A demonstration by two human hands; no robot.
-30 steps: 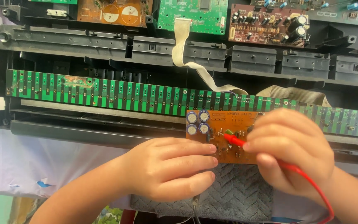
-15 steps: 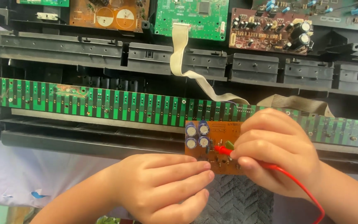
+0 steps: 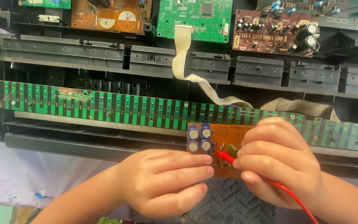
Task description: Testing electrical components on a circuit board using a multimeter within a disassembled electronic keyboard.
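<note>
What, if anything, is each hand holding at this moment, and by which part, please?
The right hand pinches a red test probe just behind its tip. The left hand steadies the small orange circuit board at its left lower edge.

A worktop under a pale cloth (image 3: 42, 178) carries an opened black chassis (image 3: 83, 141) across its width, and a dark grey herringbone mat (image 3: 233, 203) lies on it at the near edge.
</note>
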